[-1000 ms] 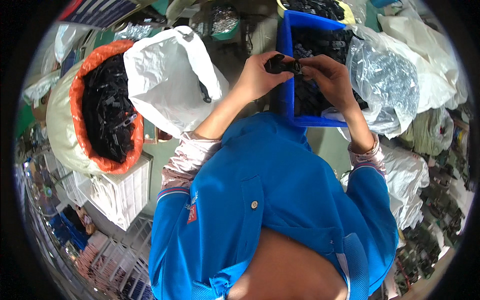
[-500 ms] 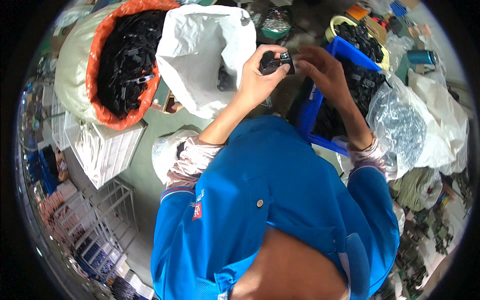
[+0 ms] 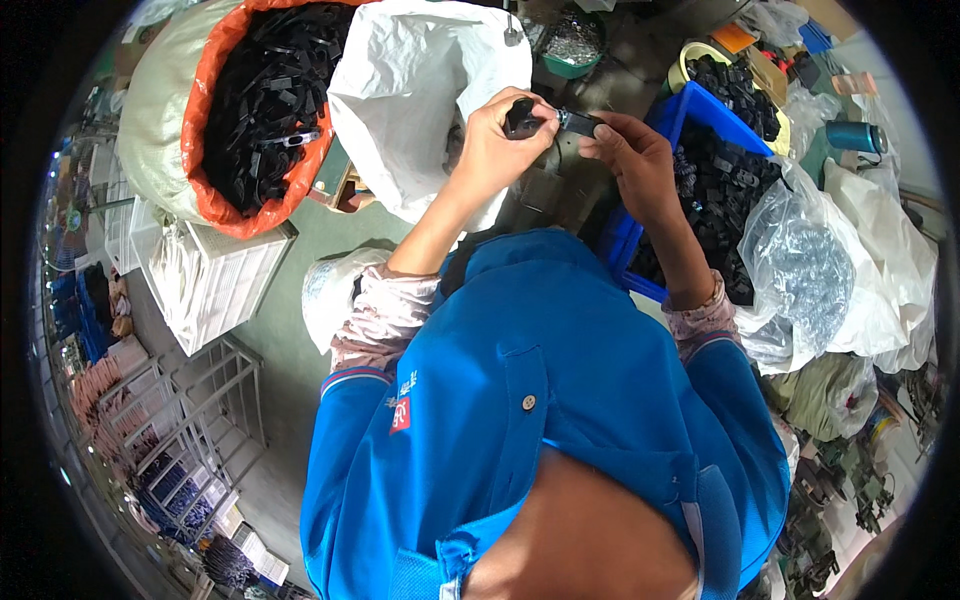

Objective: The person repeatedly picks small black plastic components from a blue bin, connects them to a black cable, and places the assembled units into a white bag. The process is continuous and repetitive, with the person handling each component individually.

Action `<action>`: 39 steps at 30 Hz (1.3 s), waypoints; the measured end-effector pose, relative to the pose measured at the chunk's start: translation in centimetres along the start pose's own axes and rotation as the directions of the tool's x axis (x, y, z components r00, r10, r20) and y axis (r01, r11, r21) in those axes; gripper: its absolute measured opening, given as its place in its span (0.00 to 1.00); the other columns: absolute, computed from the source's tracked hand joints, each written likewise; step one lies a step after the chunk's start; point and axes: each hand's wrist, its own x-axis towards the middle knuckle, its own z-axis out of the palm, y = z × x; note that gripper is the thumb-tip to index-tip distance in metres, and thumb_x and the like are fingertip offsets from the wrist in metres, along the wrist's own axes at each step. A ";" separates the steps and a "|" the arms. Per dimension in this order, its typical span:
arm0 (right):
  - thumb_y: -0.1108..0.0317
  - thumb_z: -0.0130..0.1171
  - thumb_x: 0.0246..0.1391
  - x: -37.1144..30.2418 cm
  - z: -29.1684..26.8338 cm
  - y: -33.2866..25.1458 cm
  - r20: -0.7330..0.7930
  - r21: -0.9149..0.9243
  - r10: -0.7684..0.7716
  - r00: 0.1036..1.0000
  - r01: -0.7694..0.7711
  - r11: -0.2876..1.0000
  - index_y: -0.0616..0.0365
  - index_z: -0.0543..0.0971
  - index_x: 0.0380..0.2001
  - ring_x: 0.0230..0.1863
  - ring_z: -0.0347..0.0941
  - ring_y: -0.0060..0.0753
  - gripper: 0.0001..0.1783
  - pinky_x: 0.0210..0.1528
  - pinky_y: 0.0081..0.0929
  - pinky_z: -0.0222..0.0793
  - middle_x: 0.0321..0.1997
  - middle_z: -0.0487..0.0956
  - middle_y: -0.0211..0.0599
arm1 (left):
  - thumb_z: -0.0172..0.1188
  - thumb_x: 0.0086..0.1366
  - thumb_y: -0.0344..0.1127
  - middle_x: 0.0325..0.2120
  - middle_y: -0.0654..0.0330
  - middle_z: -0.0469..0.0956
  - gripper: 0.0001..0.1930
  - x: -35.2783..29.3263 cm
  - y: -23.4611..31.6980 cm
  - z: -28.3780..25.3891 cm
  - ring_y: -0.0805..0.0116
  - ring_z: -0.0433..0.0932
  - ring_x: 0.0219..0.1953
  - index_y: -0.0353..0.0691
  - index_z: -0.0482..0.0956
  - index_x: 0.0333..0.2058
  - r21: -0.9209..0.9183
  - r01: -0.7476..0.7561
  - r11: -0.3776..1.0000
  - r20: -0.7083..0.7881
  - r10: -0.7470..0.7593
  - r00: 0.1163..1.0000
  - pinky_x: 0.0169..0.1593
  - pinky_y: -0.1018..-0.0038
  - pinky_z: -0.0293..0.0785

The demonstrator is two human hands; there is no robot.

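Black strip [image 3: 580,123] pinched in right grip [image 3: 640,165]; left grip [image 3: 490,147] clasps dark part [image 3: 519,119].

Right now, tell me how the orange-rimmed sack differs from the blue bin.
The orange-rimmed sack is soft and rounded; the blue bin is stiff and straight-edged. The sack is pale outside with an orange rim, while the bin is blue. The sack stands at the left, beyond the white bag; the bin sits at the right, near the right hand. Both are open-topped and hold many black parts.
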 end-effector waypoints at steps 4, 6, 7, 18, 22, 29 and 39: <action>0.70 0.56 0.58 0.2 0.3 0.1 -0.002 -0.299 -0.249 0.968 0.237 0.924 0.66 0.74 0.47 0.37 0.78 0.24 0.16 0.40 0.18 0.70 0.37 0.80 0.39 | 0.63 0.55 0.27 0.29 0.59 0.79 0.04 -0.4 -0.5 0.4 0.74 0.77 0.30 0.33 0.78 0.27 -0.218 0.269 0.938 0.045 -0.266 0.963 0.37 0.79 0.73; 0.70 0.55 0.58 0.5 0.2 0.2 0.024 -0.350 -0.282 0.959 0.272 0.896 0.66 0.75 0.47 0.36 0.77 0.23 0.15 0.41 0.18 0.70 0.35 0.80 0.38 | 0.62 0.57 0.28 0.29 0.59 0.79 0.05 -0.6 -0.6 0.3 0.73 0.78 0.30 0.32 0.78 0.30 -0.364 0.371 0.854 0.100 -0.360 0.928 0.36 0.79 0.74; 0.70 0.55 0.58 0.6 0.1 0.2 0.035 -0.374 -0.297 0.954 0.289 0.881 0.66 0.75 0.47 0.36 0.77 0.23 0.15 0.41 0.19 0.70 0.34 0.80 0.38 | 0.62 0.58 0.28 0.29 0.58 0.79 0.05 -0.6 -0.7 0.2 0.73 0.78 0.29 0.32 0.78 0.31 -0.431 0.419 0.799 0.134 -0.402 0.906 0.36 0.79 0.74; 0.66 0.54 0.59 1.8 -1.9 0.4 0.077 -0.100 0.028 0.997 -0.020 0.995 0.66 0.75 0.49 0.34 0.75 0.26 0.18 0.40 0.23 0.72 0.34 0.79 0.40 | 0.62 0.60 0.35 0.24 0.56 0.76 0.10 0.0 -0.6 -0.4 0.65 0.79 0.27 0.34 0.74 0.32 -0.644 0.683 0.345 0.361 -0.651 0.668 0.35 0.70 0.81; 0.65 0.55 0.59 2.1 -3.1 0.5 0.048 0.182 0.089 0.995 -0.097 0.978 0.66 0.75 0.48 0.37 0.75 0.29 0.18 0.41 0.27 0.73 0.37 0.78 0.42 | 0.54 0.65 0.44 0.22 0.59 0.71 0.15 -0.5 -1.7 -1.6 0.69 0.71 0.22 0.34 0.72 0.36 -0.703 0.708 0.068 0.575 -0.531 0.622 0.26 0.70 0.74; 0.65 0.56 0.58 2.7 -3.9 -0.1 0.065 0.213 0.026 0.998 -0.039 0.976 0.65 0.76 0.46 0.39 0.76 0.30 0.16 0.42 0.27 0.73 0.39 0.78 0.39 | 0.55 0.64 0.32 0.41 0.53 0.77 0.18 -1.2 -0.6 -1.8 0.69 0.79 0.38 0.32 0.69 0.51 -0.495 0.734 0.466 0.562 -0.472 0.679 0.38 0.75 0.80; 0.67 0.57 0.57 3.3 -2.5 -1.2 0.135 -0.085 -0.052 0.989 0.064 0.994 0.65 0.77 0.44 0.32 0.73 0.21 0.15 0.38 0.20 0.70 0.33 0.78 0.34 | 0.56 0.63 0.33 0.44 0.60 0.78 0.14 -1.5 1.3 -1.0 0.74 0.78 0.36 0.40 0.73 0.48 -0.370 0.703 0.607 0.539 -0.476 0.695 0.27 0.82 0.70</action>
